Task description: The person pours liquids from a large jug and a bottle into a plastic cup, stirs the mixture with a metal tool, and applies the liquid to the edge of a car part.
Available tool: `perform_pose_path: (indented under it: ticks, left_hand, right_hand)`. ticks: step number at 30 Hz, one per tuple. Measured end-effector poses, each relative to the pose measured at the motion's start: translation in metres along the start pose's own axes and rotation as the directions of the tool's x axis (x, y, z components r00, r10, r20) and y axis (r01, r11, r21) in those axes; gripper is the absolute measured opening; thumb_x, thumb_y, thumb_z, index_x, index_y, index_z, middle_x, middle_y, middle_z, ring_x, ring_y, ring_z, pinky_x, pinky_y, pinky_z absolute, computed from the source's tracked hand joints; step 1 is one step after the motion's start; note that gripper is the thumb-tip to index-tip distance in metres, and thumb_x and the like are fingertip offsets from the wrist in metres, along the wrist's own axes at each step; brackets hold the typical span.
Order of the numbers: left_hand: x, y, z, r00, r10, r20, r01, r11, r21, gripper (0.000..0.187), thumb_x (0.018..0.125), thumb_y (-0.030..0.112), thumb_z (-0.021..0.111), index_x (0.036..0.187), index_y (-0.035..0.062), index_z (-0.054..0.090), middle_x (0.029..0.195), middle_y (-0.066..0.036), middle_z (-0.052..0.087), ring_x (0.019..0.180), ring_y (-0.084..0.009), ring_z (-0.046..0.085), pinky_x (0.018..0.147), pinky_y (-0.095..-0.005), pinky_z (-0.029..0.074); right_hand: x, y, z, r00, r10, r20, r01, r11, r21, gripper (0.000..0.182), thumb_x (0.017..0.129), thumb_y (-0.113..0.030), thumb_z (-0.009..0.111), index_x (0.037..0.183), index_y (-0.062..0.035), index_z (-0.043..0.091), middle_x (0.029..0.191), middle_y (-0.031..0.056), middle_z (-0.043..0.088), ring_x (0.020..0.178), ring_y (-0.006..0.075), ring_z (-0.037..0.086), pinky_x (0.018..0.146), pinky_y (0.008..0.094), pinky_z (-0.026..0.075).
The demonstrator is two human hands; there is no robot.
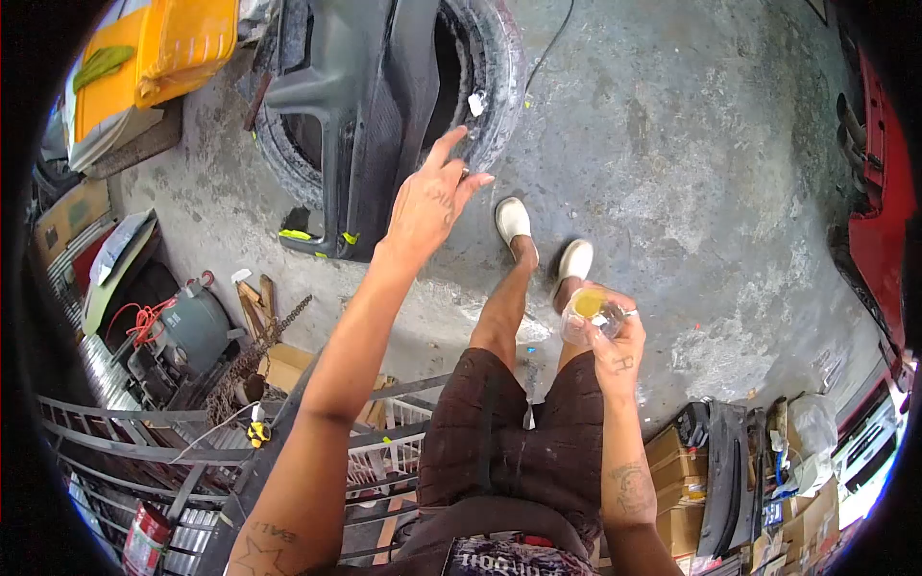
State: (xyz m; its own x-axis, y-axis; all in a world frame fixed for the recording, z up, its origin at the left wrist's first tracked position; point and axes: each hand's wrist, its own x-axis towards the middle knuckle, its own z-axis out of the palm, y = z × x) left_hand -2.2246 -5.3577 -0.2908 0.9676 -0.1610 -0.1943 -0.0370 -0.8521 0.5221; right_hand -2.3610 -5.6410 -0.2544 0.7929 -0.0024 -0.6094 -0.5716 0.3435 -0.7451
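Note:
My left hand [429,204] is stretched out over a dark plastic car panel [355,144], index finger and thumb apart, with nothing between them. Just beyond the fingertip, a small white crumpled scrap [475,104] shows against the worn tire [499,67] that lies flat under the panel. In front of my right thigh, my right hand [618,348] grips a clear plastic cup [603,322] by its side. Something yellowish [589,304] shows inside the cup.
A yellow bin [192,43] lies at the upper left. Left of me are a grey air compressor [197,322] and a black metal rack [144,418]. Cardboard boxes [677,466] stand at lower right. A red car body part [884,202] is along the right edge.

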Motion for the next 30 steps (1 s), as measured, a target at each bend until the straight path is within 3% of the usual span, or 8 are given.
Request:
perform_pose_path:
  ticks: [4,11,13,16,19,24,30]
  left_hand:
    - [0.032,-0.018,0.011,0.999,-0.015,0.036,0.009,0.988,0.155,0.040,0.095,0.029,0.067,0.078,-0.0061,0.059,0.147,-0.026,0.048,0.080,-0.0431,0.069,0.070,-0.0469,0.055]
    - [0.053,-0.010,0.014,0.981,-0.175,0.077,0.141,0.934,0.327,0.046,0.101,0.034,0.059,0.079,-0.0054,0.058,0.148,-0.032,0.042,0.074,-0.0458,0.068,0.064,-0.0491,0.056]
    - [0.054,-0.006,0.012,0.972,-0.207,0.114,0.152,0.917,0.368,0.045,0.101,0.034,0.058,0.079,-0.0050,0.058,0.148,-0.032,0.042,0.073,-0.0455,0.068,0.063,-0.0491,0.056]
    - [0.059,0.002,0.000,0.961,-0.246,0.128,0.176,0.898,0.402,0.043,0.103,0.034,0.054,0.085,-0.0048,0.062,0.150,-0.030,0.040,0.073,-0.0425,0.069,0.066,-0.0468,0.058]
    - [0.055,-0.002,0.001,0.976,-0.196,0.098,0.139,0.902,0.410,0.043,0.103,0.033,0.055,0.080,-0.0032,0.059,0.150,-0.027,0.042,0.070,-0.0436,0.068,0.061,-0.0476,0.056]
    - [0.065,-0.001,-0.003,0.957,-0.210,0.198,0.090,0.867,0.490,0.041,0.103,0.032,0.054,0.084,-0.0042,0.060,0.151,-0.030,0.039,0.072,-0.0426,0.069,0.067,-0.0492,0.057]
    - [0.066,0.001,-0.005,0.925,-0.232,0.302,0.027,0.832,0.555,0.041,0.104,0.032,0.052,0.089,-0.0047,0.062,0.149,-0.033,0.039,0.075,-0.0433,0.069,0.070,-0.0495,0.057]
  right_hand:
    - [0.016,-0.009,0.011,0.997,-0.064,0.048,0.070,0.986,-0.154,0.043,0.079,0.004,0.079,0.116,-0.0022,0.059,0.126,0.0155,0.067,0.119,0.0224,0.061,0.104,0.0372,0.048]
    - [0.046,-0.030,-0.015,0.995,-0.055,0.086,0.068,0.987,-0.147,0.043,0.078,0.008,0.078,0.115,-0.0040,0.060,0.124,0.0164,0.067,0.117,0.0238,0.062,0.103,0.0373,0.049]
    - [0.054,-0.034,-0.031,0.998,0.002,0.055,0.005,0.993,-0.114,0.037,0.080,0.005,0.072,0.114,-0.0011,0.061,0.125,0.0174,0.066,0.115,0.0227,0.062,0.101,0.0376,0.049]
    - [0.063,-0.046,-0.049,0.999,0.026,0.034,-0.020,0.987,-0.162,0.042,0.076,0.008,0.077,0.113,-0.0026,0.060,0.123,0.0163,0.068,0.116,0.0243,0.063,0.103,0.0381,0.049]
    - [0.070,-0.056,-0.060,0.999,-0.001,0.040,0.008,0.982,-0.191,0.041,0.076,0.009,0.077,0.112,-0.0023,0.061,0.123,0.0168,0.068,0.116,0.0242,0.062,0.103,0.0377,0.048]
    - [0.076,-0.059,-0.074,0.999,0.022,0.031,-0.015,0.979,-0.204,0.038,0.079,0.005,0.076,0.113,-0.0023,0.061,0.124,0.0173,0.067,0.116,0.0235,0.062,0.103,0.0376,0.048]
    - [0.074,-0.047,-0.077,0.998,-0.009,0.056,0.013,0.997,-0.074,0.034,0.085,0.002,0.072,0.116,-0.0022,0.059,0.125,0.0182,0.065,0.117,0.0246,0.061,0.098,0.0383,0.054]
